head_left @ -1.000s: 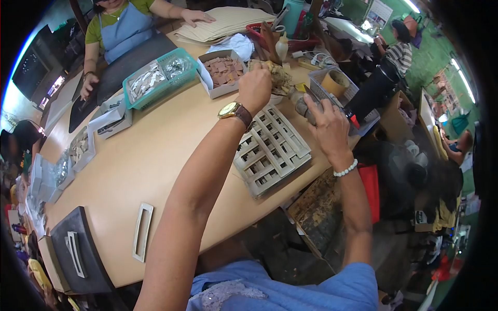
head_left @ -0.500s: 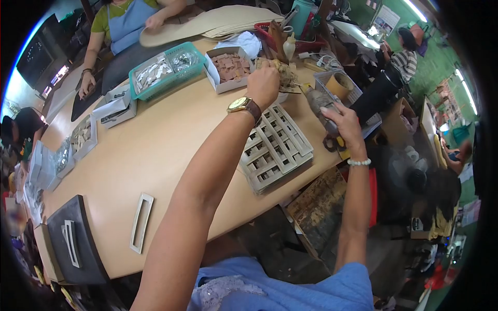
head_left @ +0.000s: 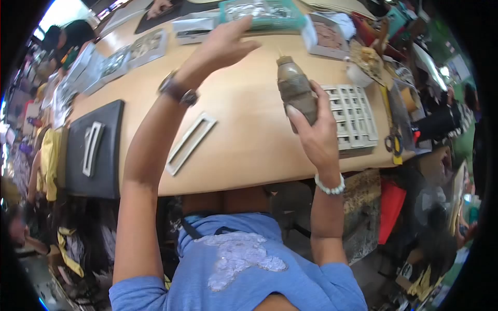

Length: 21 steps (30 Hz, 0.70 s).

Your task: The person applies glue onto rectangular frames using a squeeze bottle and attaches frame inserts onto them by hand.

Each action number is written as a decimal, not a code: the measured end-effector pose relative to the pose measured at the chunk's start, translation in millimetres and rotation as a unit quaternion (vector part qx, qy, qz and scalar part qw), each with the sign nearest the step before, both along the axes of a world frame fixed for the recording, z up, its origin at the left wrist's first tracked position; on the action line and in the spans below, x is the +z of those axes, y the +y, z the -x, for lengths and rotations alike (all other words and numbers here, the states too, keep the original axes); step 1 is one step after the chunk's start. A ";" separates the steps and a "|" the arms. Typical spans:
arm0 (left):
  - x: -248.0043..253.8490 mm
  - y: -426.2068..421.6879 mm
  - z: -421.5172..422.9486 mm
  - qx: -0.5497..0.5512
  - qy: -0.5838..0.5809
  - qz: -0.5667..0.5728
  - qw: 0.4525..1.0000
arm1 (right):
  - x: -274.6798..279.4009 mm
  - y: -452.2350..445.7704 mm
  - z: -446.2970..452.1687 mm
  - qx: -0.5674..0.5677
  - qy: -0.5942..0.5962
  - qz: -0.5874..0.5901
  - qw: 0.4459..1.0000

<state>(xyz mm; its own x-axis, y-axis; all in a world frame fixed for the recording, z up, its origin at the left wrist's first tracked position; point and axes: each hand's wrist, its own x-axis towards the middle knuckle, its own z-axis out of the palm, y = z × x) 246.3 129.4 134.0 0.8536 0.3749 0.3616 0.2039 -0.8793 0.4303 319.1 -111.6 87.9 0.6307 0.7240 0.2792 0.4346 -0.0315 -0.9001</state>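
Observation:
My right hand point(head_left: 317, 136) is wrapped round a grimy brown squeeze bottle point(head_left: 294, 85), which tilts with its thin nozzle up above the table. My left hand point(head_left: 220, 49) hangs over the far side of the table, fingers stretched out and holding nothing. Below it lies a pale, narrow rectangular frame point(head_left: 209, 118). Beside the right hand sits a stack of similar pale frames point(head_left: 357, 141), laid in a lattice. Another such frame point(head_left: 97, 127) rests on a black board point(head_left: 110, 166) at the left.
Along the back stand a teal basket point(head_left: 298, 22) of small parts and a white box point(head_left: 313, 45) of brownish pieces. More boxes of parts point(head_left: 148, 46) line the far left. Scissors point(head_left: 395, 145) lie at the right edge. Another person's hand point(head_left: 158, 7) shows at the top.
The view has swung right. My left hand has left the yellowish lump by the white box and moved left. My right hand has brought the bottle from the table's right side to over the table.

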 end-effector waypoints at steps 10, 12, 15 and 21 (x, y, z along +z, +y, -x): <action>-77.3 -101.1 241.4 0.265 -0.030 0.114 0.957 | -52.1 85.5 38.6 -0.095 -0.463 0.064 0.879; -91.8 -120.8 250.2 0.292 -0.058 0.145 0.944 | -48.4 86.1 62.8 0.030 -0.324 0.044 0.945; -114.8 -129.9 255.7 0.297 -0.100 0.138 0.939 | -53.0 99.8 84.9 0.122 -0.141 0.149 0.971; -129.8 -127.7 258.2 0.301 -0.137 0.099 0.939 | -61.2 112.9 92.9 0.118 -0.224 0.167 0.953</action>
